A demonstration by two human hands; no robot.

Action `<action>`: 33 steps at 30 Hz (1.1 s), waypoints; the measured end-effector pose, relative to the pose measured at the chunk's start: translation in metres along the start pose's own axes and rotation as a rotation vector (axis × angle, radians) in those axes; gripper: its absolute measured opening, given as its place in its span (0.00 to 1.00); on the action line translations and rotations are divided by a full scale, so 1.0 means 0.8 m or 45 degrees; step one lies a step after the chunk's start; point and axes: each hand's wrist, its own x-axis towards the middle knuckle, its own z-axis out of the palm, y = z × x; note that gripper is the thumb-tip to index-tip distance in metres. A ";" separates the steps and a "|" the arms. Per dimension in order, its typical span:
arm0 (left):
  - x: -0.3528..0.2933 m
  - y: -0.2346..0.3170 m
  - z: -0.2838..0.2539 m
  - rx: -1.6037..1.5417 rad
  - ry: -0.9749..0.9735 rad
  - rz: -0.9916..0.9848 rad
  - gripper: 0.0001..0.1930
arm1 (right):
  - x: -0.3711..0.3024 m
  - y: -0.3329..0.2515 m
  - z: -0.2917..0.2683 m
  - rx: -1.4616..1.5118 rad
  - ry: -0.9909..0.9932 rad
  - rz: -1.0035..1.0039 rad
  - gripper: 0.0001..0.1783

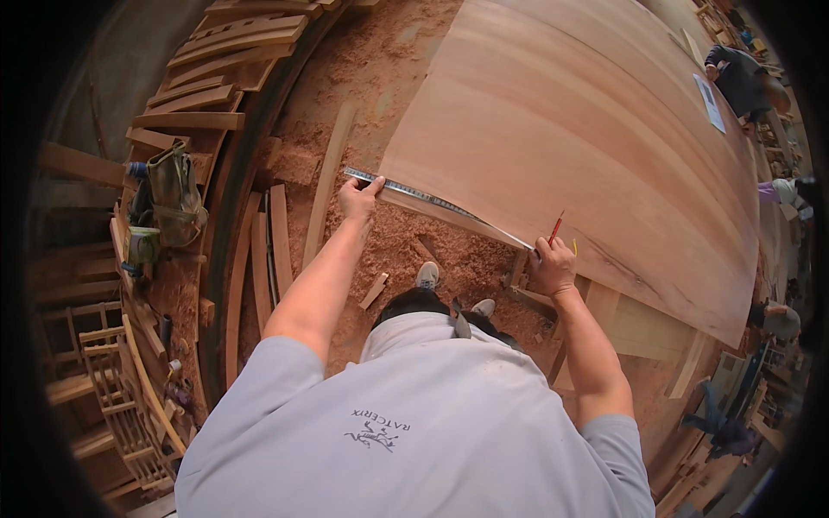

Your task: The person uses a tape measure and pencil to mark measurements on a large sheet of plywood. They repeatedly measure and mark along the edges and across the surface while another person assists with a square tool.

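A large reddish-brown wooden board (pixel 570 147) lies in front of me. Along its near edge stretches a metal measuring tape blade (pixel 432 199), which looks twisted partway. At the board's left corner my left hand (pixel 358 198) is closed, pinching the marked end of the blade between thumb and fingers. My right hand (pixel 553 265) is closed at the near edge, at the blade's other end. A red pencil (pixel 556 226) sticks up from its fingers. Something small and yellow (pixel 575 247) shows beside them; the palm's contents are hidden.
Sawdust and shavings cover the floor (pixel 389 255), with a small wood offcut (pixel 374 291) near my feet. Long planks (pixel 330 183) lie left of the board. Stacked wood pieces (pixel 233 52) and a bag (pixel 175 194) are farther left. A person in dark clothing (pixel 738 78) is at the far right.
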 end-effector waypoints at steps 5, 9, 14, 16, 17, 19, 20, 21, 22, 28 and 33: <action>0.000 0.000 0.001 -0.056 0.006 0.035 0.08 | 0.002 -0.001 -0.001 -0.002 -0.030 -0.002 0.15; 0.000 0.002 0.000 0.025 -0.009 -0.015 0.06 | 0.001 0.001 -0.002 -0.009 -0.046 -0.003 0.15; 0.000 0.001 0.000 0.024 0.019 0.026 0.08 | 0.003 -0.003 -0.006 -0.021 -0.067 0.020 0.14; -0.001 0.001 0.001 0.033 0.034 0.012 0.08 | 0.003 -0.003 -0.005 -0.020 -0.052 0.016 0.14; -0.001 0.003 0.000 0.038 0.045 0.008 0.08 | 0.003 -0.004 -0.005 -0.017 -0.044 0.011 0.14; 0.003 -0.005 -0.002 0.019 0.006 0.015 0.07 | 0.004 0.000 -0.001 -0.011 -0.010 -0.006 0.13; 0.002 -0.002 -0.003 0.015 -0.015 0.016 0.06 | 0.003 0.000 0.001 -0.005 0.005 -0.011 0.13; -0.001 -0.001 -0.003 0.011 -0.014 0.009 0.06 | 0.001 0.000 0.001 -0.007 -0.001 -0.004 0.13; -0.003 0.000 0.000 0.007 -0.013 0.001 0.06 | -0.001 0.000 0.002 -0.010 -0.006 0.002 0.13; -0.002 0.003 0.000 0.013 0.024 0.001 0.06 | 0.005 -0.003 -0.002 -0.019 -0.005 -0.008 0.13; 0.000 -0.001 -0.001 -0.044 -0.013 0.000 0.06 | 0.003 -0.001 0.002 -0.034 0.011 -0.013 0.13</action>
